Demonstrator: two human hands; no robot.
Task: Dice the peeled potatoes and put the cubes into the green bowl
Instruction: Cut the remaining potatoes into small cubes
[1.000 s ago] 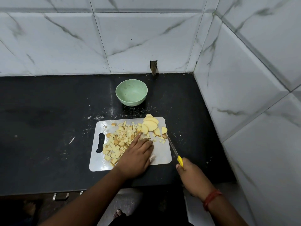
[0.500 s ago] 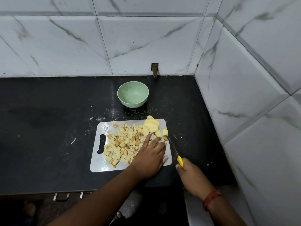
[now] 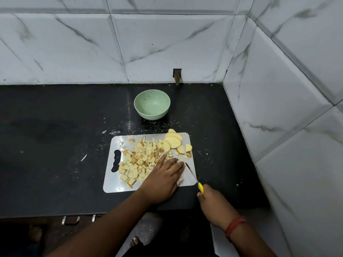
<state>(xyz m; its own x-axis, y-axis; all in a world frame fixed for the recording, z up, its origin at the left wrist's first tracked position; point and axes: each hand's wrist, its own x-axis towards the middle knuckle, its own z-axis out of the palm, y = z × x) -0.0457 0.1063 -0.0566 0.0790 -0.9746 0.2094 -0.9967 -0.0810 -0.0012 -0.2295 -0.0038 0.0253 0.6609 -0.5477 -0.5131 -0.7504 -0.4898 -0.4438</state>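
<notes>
Left hand (image 3: 163,179) lies flat, fingers (image 3: 174,164) straight, on potato cubes (image 3: 138,160). Right hand (image 3: 213,203) grips knife (image 3: 194,178). Slices (image 3: 173,141) far right of board (image 3: 115,179); green bowl (image 3: 152,104) farther on table (image 3: 55,145).

A matt, speckled green bowl (image 3: 152,104) of plastic look sits on a dark, dull stone-like counter (image 3: 55,145) dusted with white flecks; the pale cutting board (image 3: 113,184) shines wetly; glossy marble-veined tiles (image 3: 74,43) line the walls.
</notes>
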